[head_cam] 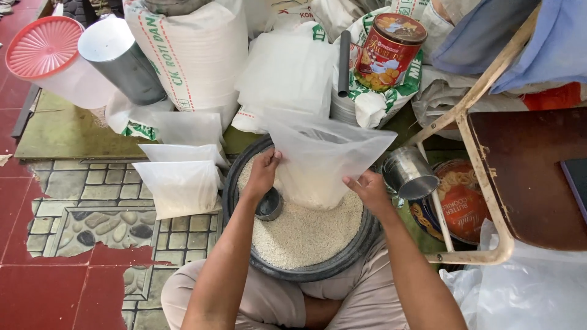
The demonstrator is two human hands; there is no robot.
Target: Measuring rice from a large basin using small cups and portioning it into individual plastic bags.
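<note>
At the centre of the frame I am seeing a clear plastic bag [318, 162] standing upright in the rice [306, 235], its mouth gaping toward the upper right and its lower part already holding white grain. The left hand [264, 173] is pinching the bag's left edge, fingers closed on the plastic with the thumb on top. The right hand [369, 188] is gripping the bag's lower right side, fingers curled onto the film.

The rice is filling a round dark tub [361, 241], which is sitting between my knees at lower centre. A small metal cup [269, 205] is lying in the grain just below the left hand, touching the tub's left wall.

Left of the tub, three filled bags [182, 186] are lying stacked on the patterned floor, just beside the rim. Right of the tub, a steel can [408, 174] is tipping on its side, close to the right hand, with a cookie tin [461, 201] beyond it under a chair frame [489, 183]. Above, sacks [195, 55] and a red tin [385, 52] are crowding the tub's far edge.

Open floor is showing only at lower left; the right side is hemmed in tightly by the chair.
</note>
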